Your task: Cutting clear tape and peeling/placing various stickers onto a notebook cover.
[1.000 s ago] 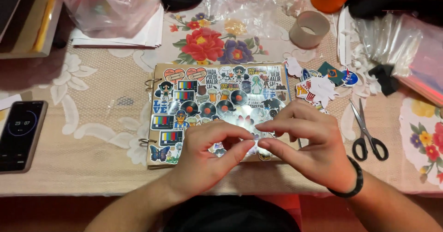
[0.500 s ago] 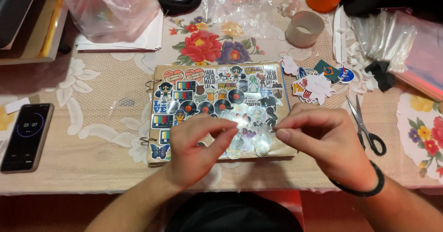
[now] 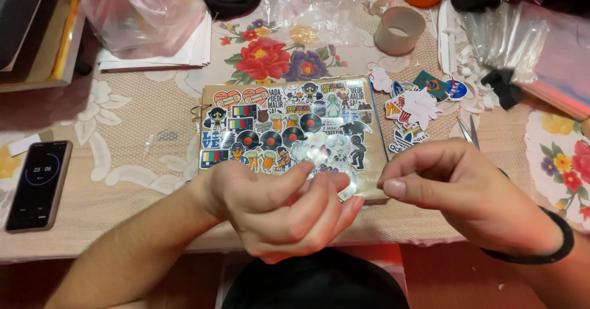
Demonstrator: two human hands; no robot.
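Head view: sticker-covered notebook [image 3: 289, 134] lies flat on the counter [image 3: 123, 186], long axis left-right, ring binding at its left edge, cover crowded with colourful stickers. Left hand [image 3: 279, 211] loosely curled over its near edge; right hand [image 3: 461, 192] pinched; can't tell what either holds. Scissors [image 3: 468, 131] beside.

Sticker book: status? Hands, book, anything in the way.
Left hand and right hand hover over the sticker book's near edge, fingertips pinched; held item too small to tell. Book flat, covered in stickers. Loose stickers and scissors beside it.
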